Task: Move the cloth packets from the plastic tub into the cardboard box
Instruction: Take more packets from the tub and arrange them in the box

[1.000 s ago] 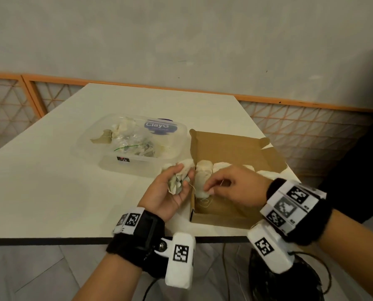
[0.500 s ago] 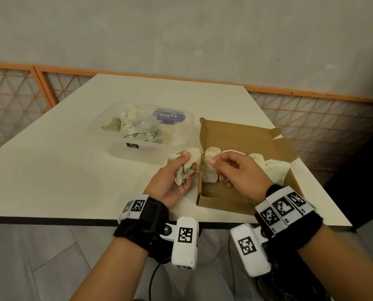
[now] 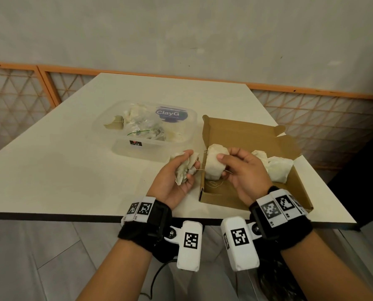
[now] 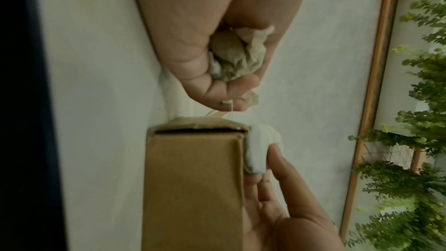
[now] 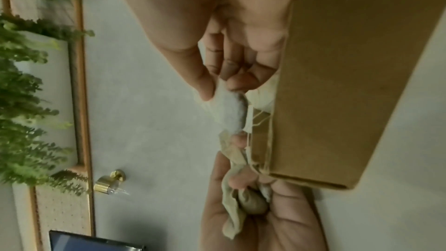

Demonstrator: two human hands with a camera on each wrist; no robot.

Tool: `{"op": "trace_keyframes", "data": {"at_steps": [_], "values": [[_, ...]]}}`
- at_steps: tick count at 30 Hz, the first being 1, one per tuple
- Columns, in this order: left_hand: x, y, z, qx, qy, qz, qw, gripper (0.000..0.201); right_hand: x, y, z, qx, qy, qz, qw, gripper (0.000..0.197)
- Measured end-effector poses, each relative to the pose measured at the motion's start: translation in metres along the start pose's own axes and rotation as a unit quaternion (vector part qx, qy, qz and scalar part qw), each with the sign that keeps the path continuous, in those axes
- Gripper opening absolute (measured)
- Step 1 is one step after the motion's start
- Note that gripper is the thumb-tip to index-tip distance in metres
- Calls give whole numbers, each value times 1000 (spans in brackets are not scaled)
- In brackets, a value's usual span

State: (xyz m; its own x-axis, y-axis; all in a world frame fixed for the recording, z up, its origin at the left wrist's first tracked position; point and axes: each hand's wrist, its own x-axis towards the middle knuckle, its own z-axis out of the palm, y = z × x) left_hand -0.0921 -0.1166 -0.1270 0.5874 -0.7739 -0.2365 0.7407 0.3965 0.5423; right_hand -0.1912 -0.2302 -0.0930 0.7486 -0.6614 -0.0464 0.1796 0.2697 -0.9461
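An open cardboard box (image 3: 242, 133) sits on the white table (image 3: 51, 166), right of a clear plastic tub (image 3: 189, 135) with several cloth packets (image 3: 137, 124) inside. My left hand (image 3: 176, 177) grips a crumpled beige packet (image 3: 184, 170) just left of the box's near corner. My right hand (image 3: 244, 168) pinches a white packet (image 3: 213, 164) at the box's left end, above its floor. A thin string (image 3: 199, 169) runs between the two packets. Two more white packets (image 3: 276, 168) lie at the box's right side. In the left wrist view the beige packet (image 4: 237, 58) fills my curled fingers.
The table's near edge (image 3: 94, 215) runs just below my wrists. The box (image 4: 193, 188) overhangs near that edge. An orange-framed lattice railing (image 3: 16, 101) stands behind the table, with a grey wall above it. Green foliage (image 4: 415, 140) shows in the wrist views.
My right hand has lifted the white packet higher over the box's left end. My left hand keeps its hold on the beige packet. The head view has shifted leftward, so the scene appears further right.
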Motion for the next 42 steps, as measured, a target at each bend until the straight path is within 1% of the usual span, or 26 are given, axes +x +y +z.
{"op": "trace_keyframes", "data": {"at_steps": [2,3,5,7,9,11,12,13,14,17,19,21,23,28,30,32,34,35,36,37,39,42], "values": [[-1,0,-1,-12,1,5,1000,10,1,-1,-3,-10,6,-5,1000,12],[-1,0,0,-13,0,8,1000,10,2,-2,-5,-36,7,-8,999,10],[-2,0,0,-13,-3,13,1000,11,5,-9,-9,-125,-4,-4,992,10],[-1,0,0,-11,-4,14,1000,11,7,-16,-14,-217,-29,11,976,11],[-1,0,-1,-10,0,13,1000,10,9,-23,-17,-314,-46,9,948,13],[-1,0,0,-8,4,13,1000,10,8,-32,-18,-432,-65,-6,899,10],[-2,0,1,-8,6,13,1000,10,7,-38,-17,-478,-81,-4,874,7],[-2,0,1,-10,6,13,1000,10,7,-44,-15,-503,-99,7,858,6],[-3,-1,1,-11,6,13,1000,10,7,-50,-13,-505,-118,28,854,6],[-3,-1,1,-15,7,12,1000,10,11,-63,-6,-454,-165,126,867,8],[-3,-1,0,-18,10,12,1000,10,16,-64,-1,-448,-181,176,858,10],[-3,-1,0,-20,11,13,1000,10,22,-59,2,-461,-181,202,845,11],[-4,-1,1,-23,11,13,1000,8,30,-53,3,-471,-157,212,842,12],[-4,0,1,-22,6,15,1000,7,44,-44,3,-476,-110,203,849,11],[-4,0,0,-22,6,13,1000,8,43,-45,4,-502,-112,195,835,1],[-4,0,0,-17,3,12,1000,9,40,-50,2,-548,-106,137,818,11],[-4,0,0,-10,-3,10,1000,10,34,-58,3,-616,-94,32,781,10],[-4,0,0,-8,-5,8,1000,10,31,-60,6,-636,-99,-11,765,9],[-5,0,1,-7,-6,7,1000,10,28,-61,8,-640,-114,-33,759,7],[-5,0,1,-8,-4,6,1000,10,26,-61,10,-639,-136,-36,756,5],[-5,0,1,-18,1,11,1000,10,24,-55,12,-637,-178,-6,750,7],[-6,1,0,-34,2,28,999,10,29,-43,9,-615,-203,54,760,12]]}}
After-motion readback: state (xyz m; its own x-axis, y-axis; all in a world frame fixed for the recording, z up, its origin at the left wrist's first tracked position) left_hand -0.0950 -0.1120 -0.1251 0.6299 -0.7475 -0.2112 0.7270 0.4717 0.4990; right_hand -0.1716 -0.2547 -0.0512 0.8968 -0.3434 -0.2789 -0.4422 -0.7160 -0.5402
